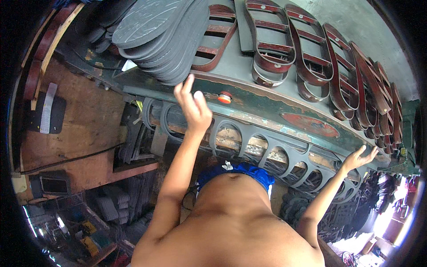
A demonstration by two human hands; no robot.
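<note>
My left hand (194, 107) is open, its fingers raised just below the front end of a tall stack of grey sole-shaped pieces (153, 33). Its fingertips come close to the lowest pieces, and I cannot tell whether they touch. Over at the right, my right hand (360, 158) is open with fingers apart, near the front edge of the green machine table (267, 104). Neither hand holds anything. Several dark red sole-shaped cutting dies (275, 66) with crossbars stand along the tabletop, some overlapping at the right end. Another red die (219, 55) lies beside the stack.
A red-orange button (225, 97) sits on the table's front edge. Below hangs a grey sheet with sole-shaped cut-outs (249, 141). A wooden board (84, 115) is at the left, with piled grey soles (113, 204) beneath. Dark scraps (356, 209) lie at the lower right.
</note>
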